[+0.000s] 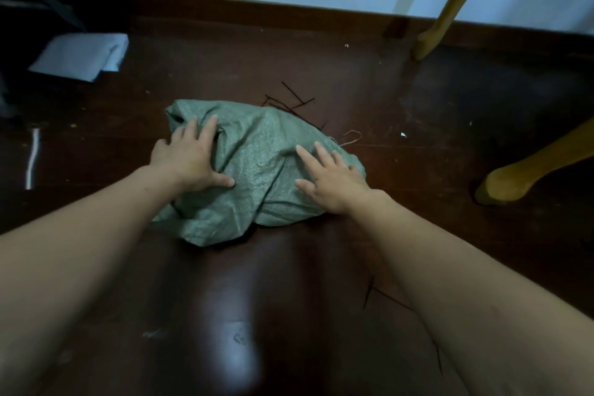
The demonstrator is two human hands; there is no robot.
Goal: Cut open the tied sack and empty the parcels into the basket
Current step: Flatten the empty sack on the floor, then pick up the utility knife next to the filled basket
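A green woven sack (257,164) lies bulging on the dark wooden floor in the middle of the view. My left hand (189,157) rests flat on its left side, fingers spread. On the right side of the sack my right hand (331,180) lies palm down with the fingers apart. Neither hand grips anything. A thin piece of twine (352,137) trails from the sack's right end. No basket, parcel or cutting tool is in view.
Dark thin strips (291,100) lie scattered behind the sack, and more (369,294) by my right forearm. White folded material (83,55) sits at the far left. Yellow wooden furniture legs (430,38) (514,180) stand to the right. A white wall runs along the back.
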